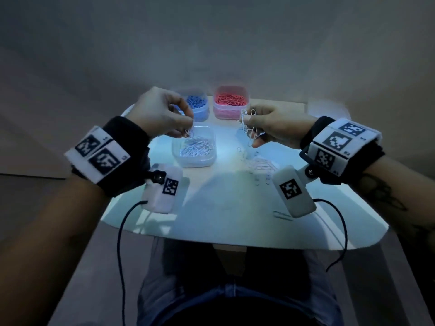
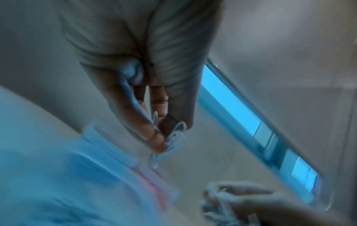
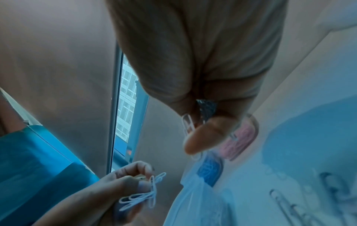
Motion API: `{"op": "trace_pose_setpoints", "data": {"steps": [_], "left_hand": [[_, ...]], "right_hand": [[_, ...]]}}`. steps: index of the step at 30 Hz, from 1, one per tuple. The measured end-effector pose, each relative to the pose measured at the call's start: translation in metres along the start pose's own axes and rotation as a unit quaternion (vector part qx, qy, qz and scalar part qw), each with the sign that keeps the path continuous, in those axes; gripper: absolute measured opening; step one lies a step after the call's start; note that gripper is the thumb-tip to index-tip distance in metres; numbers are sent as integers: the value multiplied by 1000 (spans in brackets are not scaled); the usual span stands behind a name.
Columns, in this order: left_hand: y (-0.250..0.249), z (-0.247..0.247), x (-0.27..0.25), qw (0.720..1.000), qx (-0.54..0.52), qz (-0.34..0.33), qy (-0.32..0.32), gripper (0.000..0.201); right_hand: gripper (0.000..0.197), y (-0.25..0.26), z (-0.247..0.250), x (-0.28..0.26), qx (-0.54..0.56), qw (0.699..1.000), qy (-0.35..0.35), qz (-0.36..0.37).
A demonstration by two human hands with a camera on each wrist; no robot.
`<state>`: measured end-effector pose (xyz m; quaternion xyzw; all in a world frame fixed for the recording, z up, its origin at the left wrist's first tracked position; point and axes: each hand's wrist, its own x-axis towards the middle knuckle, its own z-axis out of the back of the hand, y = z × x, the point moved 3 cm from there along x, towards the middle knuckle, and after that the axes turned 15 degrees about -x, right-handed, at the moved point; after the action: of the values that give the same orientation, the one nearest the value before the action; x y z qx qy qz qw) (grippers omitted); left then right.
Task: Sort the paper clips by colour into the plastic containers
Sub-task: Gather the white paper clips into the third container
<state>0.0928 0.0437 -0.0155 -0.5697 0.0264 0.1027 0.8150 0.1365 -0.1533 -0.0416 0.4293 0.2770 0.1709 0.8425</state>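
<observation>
While hovering over the clear container with the left hand pinching a few white clips — best lowered close to the rim, then let go together so none bounce onto the counter. Right hand curled round a bunch of white paper clips, held apart, above the loose clips; worth keeping clear until the drop. Thin, pale wire loops, inclined to tangle. Blue container and red container behind, each holding its colour.
</observation>
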Motion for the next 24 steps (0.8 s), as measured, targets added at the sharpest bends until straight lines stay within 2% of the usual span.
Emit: {"op": "trace_pose_setpoints", "data": {"steps": [3, 6, 10, 12, 13, 14, 15, 17, 18, 19, 21, 23, 24], "left_hand": [[12, -8, 8, 986, 155, 5, 55, 17], [16, -12, 9, 979, 182, -3, 89, 5], [16, 8, 1, 990, 129, -59, 21, 9], [22, 17, -4, 991, 118, -62, -2, 4], [28, 21, -5, 992, 115, -51, -7, 11], [34, 22, -6, 993, 111, -38, -6, 18], [37, 23, -7, 994, 103, -26, -6, 22], [39, 23, -8, 995, 95, -17, -12, 23], [39, 22, -10, 995, 94, -14, -14, 22], [39, 21, -10, 995, 96, -12, -12, 20], [36, 18, -12, 995, 98, -12, -7, 17], [33, 16, -14, 995, 97, -8, -14, 11], [31, 16, -15, 995, 102, -6, -19, 20]], "right_hand": [[22, 9, -15, 6, 5, 1000, 4, 1], [22, 21, -26, 13, 3, 1000, 13, 9], [21, 45, -42, 27, 3, 1000, 16, 26], [22, 55, -54, 34, -43, 999, 17, 29], [22, 57, -61, 37, -95, 995, 14, 39], [20, 59, -66, 38, -177, 983, 9, 52], [17, 60, -69, 39, -283, 956, -3, 72], [15, 64, -73, 38, -466, 876, -15, 119], [12, 65, -74, 37, -499, 857, -3, 125], [12, 66, -73, 36, -504, 854, 9, 131], [31, 70, -66, 35, -482, 866, 21, 128], [26, 76, -52, 31, -409, 904, -2, 124], [19, 78, -42, 27, -369, 921, -31, 120]]}}
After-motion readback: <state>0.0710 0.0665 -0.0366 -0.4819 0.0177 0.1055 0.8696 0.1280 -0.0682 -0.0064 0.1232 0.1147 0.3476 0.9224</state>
